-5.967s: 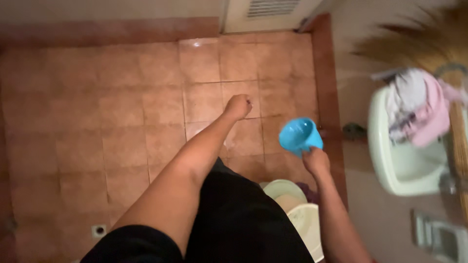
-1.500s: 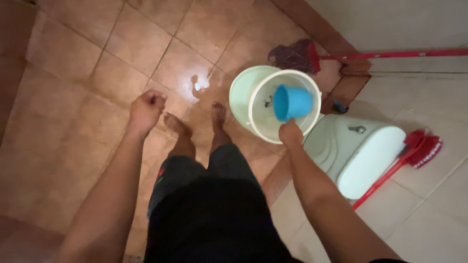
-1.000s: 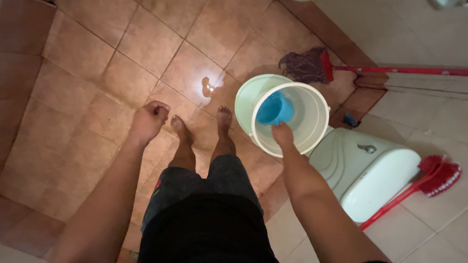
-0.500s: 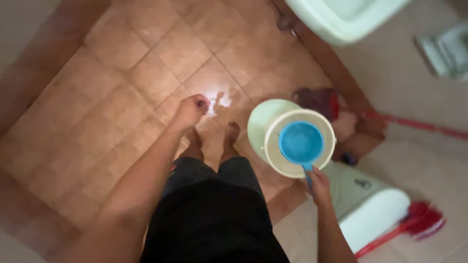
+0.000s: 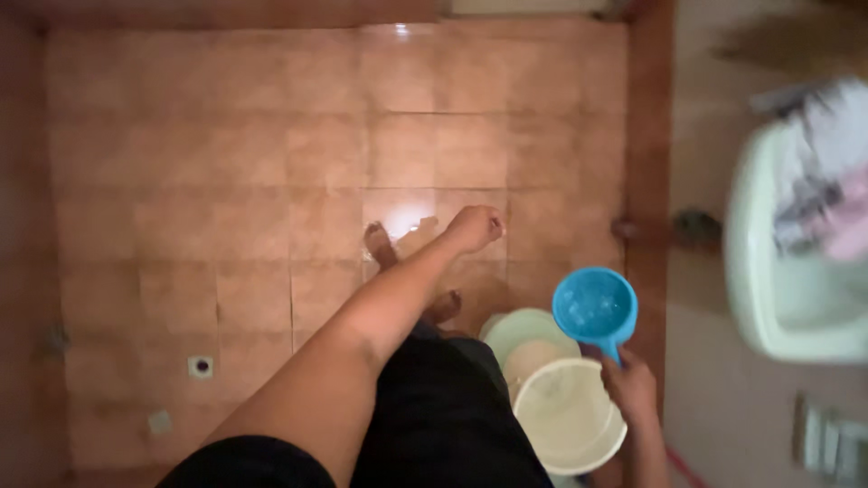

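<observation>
My right hand (image 5: 632, 389) grips the handle of a blue plastic dipper (image 5: 594, 305), holding it upright just above and beyond a pale white bucket (image 5: 570, 417) on the floor. A second pale green bucket or lid (image 5: 520, 330) sits right behind the white one. My left hand (image 5: 475, 227) is a closed fist with nothing in it, stretched out over the brown tiled floor (image 5: 226, 199). My bare feet (image 5: 381, 244) stand on a wet, shiny patch of tile below that fist.
A pale green sink (image 5: 787, 271) with bunched cloth (image 5: 827, 199) on it hangs at the right, blurred. A raised brown tile kerb (image 5: 649, 136) borders the floor on the right. A small floor drain (image 5: 200, 366) sits at the lower left.
The dipper has come up out of the white bucket and now sits above and beyond it. The view swung up from the buckets and toilet tank toward the open floor and sink.
</observation>
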